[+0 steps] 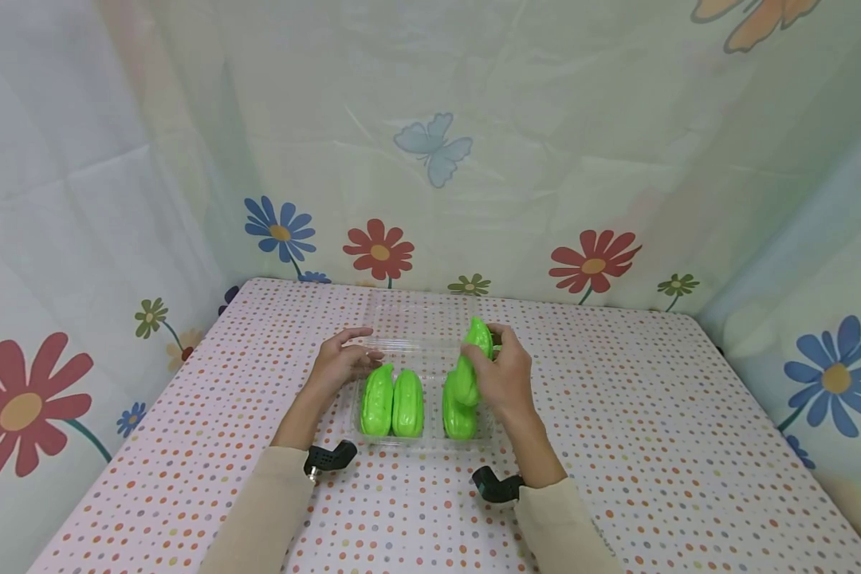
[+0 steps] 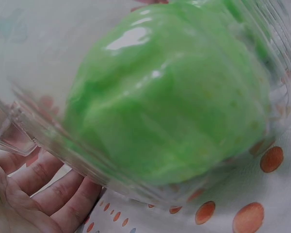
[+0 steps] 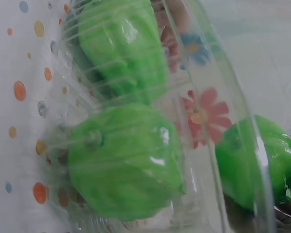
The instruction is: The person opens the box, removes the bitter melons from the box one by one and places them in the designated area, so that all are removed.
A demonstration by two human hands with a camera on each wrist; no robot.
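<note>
- The right hand (image 1: 505, 371) pinches one bright green, ridged gourd (image 1: 465, 384) between thumb and fingers, holding it tilted over the right part of a clear plastic clamshell container (image 1: 433, 422).
- Directly below it, a second gourd (image 1: 460, 422) lies in the container near its right wall; the right wrist view shows a gap between the two.
- Two more gourds, the leftmost gourd (image 1: 377, 402) and its neighbour (image 1: 408, 405), lie side by side near the container's left wall.
- The left hand (image 1: 340, 365) is at the container's far left corner, fingers loosely spread and slightly bent, with nothing in its grasp; whether it touches the plastic I cannot tell.
- The container's lid (image 1: 419, 319) is folded back, reaching toward the far edge of the dotted table (image 1: 653, 446).
- Both arms wear beige sleeves (image 1: 261, 502), and a black device (image 1: 330, 457) sits at each wrist.
- Beyond the table's far edge hangs a pale curtain (image 1: 516, 159) printed with flowers and butterflies.
</note>
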